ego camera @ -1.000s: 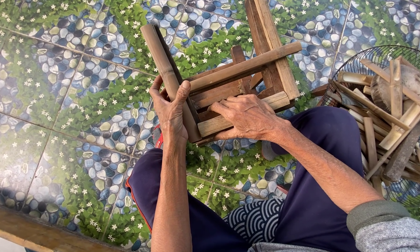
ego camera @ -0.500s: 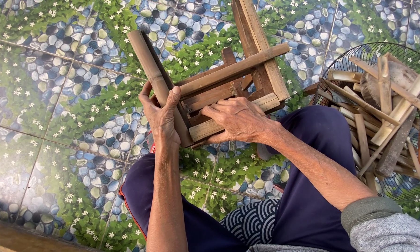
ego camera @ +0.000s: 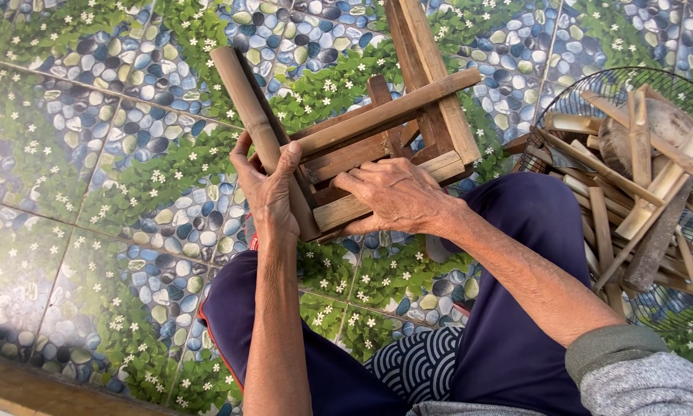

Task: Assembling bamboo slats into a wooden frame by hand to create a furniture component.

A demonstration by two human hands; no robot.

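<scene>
A small bamboo frame (ego camera: pixel 377 127), built like a stool with round legs and flat cross slats, lies tipped over between my knees. My left hand (ego camera: pixel 268 185) is wrapped around one round bamboo leg (ego camera: pixel 246 100) at the frame's left side. My right hand (ego camera: pixel 396 192) lies palm down on the lower flat slat (ego camera: pixel 447 163), fingers curled over its edge and gripping it. Both forearms reach in from below, over dark blue trousers (ego camera: pixel 508 308).
The floor (ego camera: pixel 92 154) is tiled with a pebble, leaf and white flower pattern. At the right a round wire basket (ego camera: pixel 585 88) holds several cut bamboo sticks and slats. A brown step edge (ego camera: pixel 46 389) runs along the bottom left.
The frame and both hands sit slightly lower and more to the left in view than a second ago. My grip on the leg and slat is the same.
</scene>
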